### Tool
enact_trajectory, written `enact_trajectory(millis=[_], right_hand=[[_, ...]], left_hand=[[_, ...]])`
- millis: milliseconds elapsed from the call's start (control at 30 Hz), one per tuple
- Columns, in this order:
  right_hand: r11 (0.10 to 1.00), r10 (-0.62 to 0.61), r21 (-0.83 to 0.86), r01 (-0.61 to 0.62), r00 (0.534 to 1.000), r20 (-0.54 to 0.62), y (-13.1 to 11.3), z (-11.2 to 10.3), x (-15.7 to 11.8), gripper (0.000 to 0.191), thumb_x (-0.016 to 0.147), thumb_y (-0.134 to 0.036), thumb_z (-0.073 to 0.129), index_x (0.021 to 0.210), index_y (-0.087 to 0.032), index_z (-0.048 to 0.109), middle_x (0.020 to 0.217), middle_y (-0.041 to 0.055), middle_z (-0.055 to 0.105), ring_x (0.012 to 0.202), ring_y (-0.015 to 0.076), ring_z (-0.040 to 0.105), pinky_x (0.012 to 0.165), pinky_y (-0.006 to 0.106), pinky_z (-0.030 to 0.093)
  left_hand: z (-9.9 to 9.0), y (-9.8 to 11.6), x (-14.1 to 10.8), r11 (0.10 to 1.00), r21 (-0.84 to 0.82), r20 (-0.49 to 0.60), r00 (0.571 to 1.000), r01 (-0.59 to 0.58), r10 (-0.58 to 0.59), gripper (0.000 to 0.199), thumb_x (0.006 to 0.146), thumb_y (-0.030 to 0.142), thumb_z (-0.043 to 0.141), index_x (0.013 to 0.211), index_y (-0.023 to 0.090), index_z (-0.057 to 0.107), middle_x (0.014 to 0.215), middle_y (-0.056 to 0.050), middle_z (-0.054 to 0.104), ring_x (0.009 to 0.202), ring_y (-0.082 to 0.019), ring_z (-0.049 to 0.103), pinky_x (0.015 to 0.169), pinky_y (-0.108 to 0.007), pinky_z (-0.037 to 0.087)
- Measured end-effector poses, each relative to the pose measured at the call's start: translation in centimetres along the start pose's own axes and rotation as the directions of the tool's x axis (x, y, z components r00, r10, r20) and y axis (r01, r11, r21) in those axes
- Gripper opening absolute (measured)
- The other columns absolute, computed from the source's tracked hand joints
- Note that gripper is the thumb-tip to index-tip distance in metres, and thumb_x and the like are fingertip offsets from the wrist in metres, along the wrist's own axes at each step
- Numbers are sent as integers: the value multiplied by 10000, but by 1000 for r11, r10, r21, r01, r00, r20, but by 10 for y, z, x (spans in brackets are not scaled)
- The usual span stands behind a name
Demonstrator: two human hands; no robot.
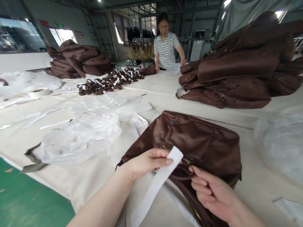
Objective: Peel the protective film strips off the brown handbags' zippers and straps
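A dark brown handbag [200,136] lies on the cloth-covered table in front of me, its gold-coloured zipper hardware facing up. My left hand [158,158] pinches the upper end of a white paper strip [154,194], which hangs down toward me across the bag's near edge. Beside the zipper, my right hand [213,191] has its fingers curled and pressed together over a thin brown strap [181,178] of the bag. My fingers partly hide what lies in that grip.
Brown bags [241,67] are piled at the right, with another brown pile [79,59] at the far left. Rolled straps with white wraps [110,81] lie mid-table. Clear plastic [81,136] is at the left, more plastic [297,145] at the right. A person [167,49] stands across the table.
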State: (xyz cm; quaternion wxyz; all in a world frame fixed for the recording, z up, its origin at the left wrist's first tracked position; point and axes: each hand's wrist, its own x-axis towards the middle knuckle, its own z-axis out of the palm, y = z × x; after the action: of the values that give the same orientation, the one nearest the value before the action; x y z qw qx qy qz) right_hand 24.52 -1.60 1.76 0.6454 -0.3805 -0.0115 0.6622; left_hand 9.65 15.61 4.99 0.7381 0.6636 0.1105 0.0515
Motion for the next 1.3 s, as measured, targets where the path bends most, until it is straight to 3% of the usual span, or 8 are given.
enact_trajectory(millis=[67,167,367,567,700,867,1133,1300], right_hand=[[997,-66,-37,67,998,22,-4,3,-13,216,662,-209,798,820,-127,675,581,-65,460,435,-4,328,347,80,250],[990,-104,-89,109,992,66,-10,4,-27,206,606,-158,829,748,-137,681,776,8,587,585,19,471,489,85,394],[985,-75,-134,107,972,221,-16,1,-35,212,596,-220,838,699,-172,660,684,-26,519,462,-8,331,430,76,333],[984,-167,-30,175,972,164,-25,2,-36,263,599,-310,833,751,-201,649,671,-60,490,451,-19,382,430,25,370],[943,-333,-17,333,943,7,-30,0,-29,219,618,-254,820,787,-206,689,755,-35,618,542,16,520,508,58,475],[898,-440,-56,437,895,-73,-24,1,-22,221,606,-213,828,795,-187,716,779,-15,689,602,47,592,547,84,514],[886,-463,-84,455,878,-123,-19,2,-19,195,607,-171,827,765,-186,714,749,-14,697,615,78,631,559,127,541],[864,-484,-225,450,866,-126,-15,6,-17,213,592,-241,841,753,-189,713,745,-8,677,609,91,627,547,157,540]], left_hand=[[-9,-3,2,992,-119,-135,990,-42,26,364,764,473,656,806,112,640,636,6,555,478,-43,393,429,-166,267],[-14,-12,8,961,-270,-208,978,-53,-5,368,772,488,640,719,136,544,565,35,499,391,-23,303,365,-174,160],[-9,-15,7,939,-342,-92,995,-8,-25,346,613,329,815,785,116,604,570,59,486,459,-21,389,429,-148,256],[-11,-11,-7,990,-81,232,968,119,-97,368,572,385,827,755,107,669,663,-1,611,575,-84,501,545,-185,395],[-7,-10,-7,985,137,320,936,108,-147,325,682,430,748,728,118,672,671,-22,634,588,-101,532,543,-190,417],[-4,-6,-4,970,236,322,938,49,-126,388,703,506,703,711,118,678,651,-29,638,586,-106,546,545,-185,425],[-8,-4,-6,978,190,240,962,84,-129,448,706,560,675,728,113,651,640,-26,622,541,-89,514,501,-188,385],[-6,-6,-5,981,173,223,967,84,-122,451,684,569,688,697,127,599,622,-4,587,543,-82,488,493,-183,365]])
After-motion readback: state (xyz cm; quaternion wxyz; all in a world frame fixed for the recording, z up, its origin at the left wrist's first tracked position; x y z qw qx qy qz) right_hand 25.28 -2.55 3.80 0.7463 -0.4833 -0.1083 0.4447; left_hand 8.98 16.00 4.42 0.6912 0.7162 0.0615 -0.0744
